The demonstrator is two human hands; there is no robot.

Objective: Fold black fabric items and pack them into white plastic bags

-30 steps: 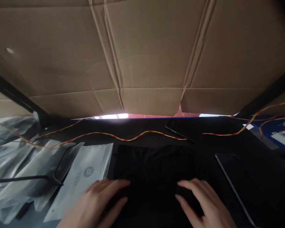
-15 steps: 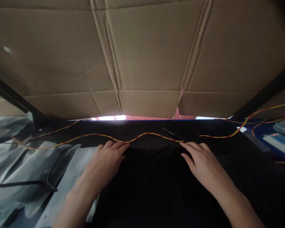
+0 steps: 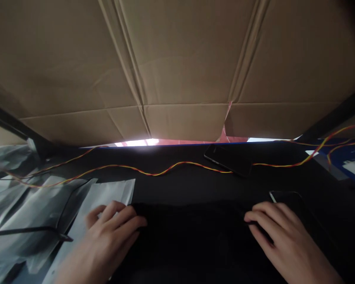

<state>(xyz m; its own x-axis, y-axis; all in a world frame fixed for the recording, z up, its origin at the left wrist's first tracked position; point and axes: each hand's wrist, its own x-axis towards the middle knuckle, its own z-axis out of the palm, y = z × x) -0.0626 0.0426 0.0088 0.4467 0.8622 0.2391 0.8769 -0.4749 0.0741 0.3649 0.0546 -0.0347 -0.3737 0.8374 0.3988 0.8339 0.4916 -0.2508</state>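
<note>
Spread in front of me is a black cloth (image 3: 192,240), dark enough that its folds barely show. At its far left corner my left hand (image 3: 112,230) is closed, index finger and thumb pinching the edge, other fingers bent. My right hand (image 3: 279,232) pinches the far right corner between thumb and fingertips. A white plastic bag (image 3: 109,191) lies partly under my left hand. Just beyond my right hand is a dark flat device (image 3: 290,196) with a pale edge, partly covered by that hand.
A black phone (image 3: 225,157) lies near the table's back edge, touching a twisted red and yellow wire (image 3: 183,162) that crosses the black table (image 3: 171,187). Clear bags (image 3: 47,217) and a black strap (image 3: 23,230) lie left. Cardboard (image 3: 183,67) hangs behind, between dark frame bars.
Both hands have drawn back toward me and farther apart, bringing the cloth's far edge nearer. More table, the white bag's end and the device by my right hand are uncovered.
</note>
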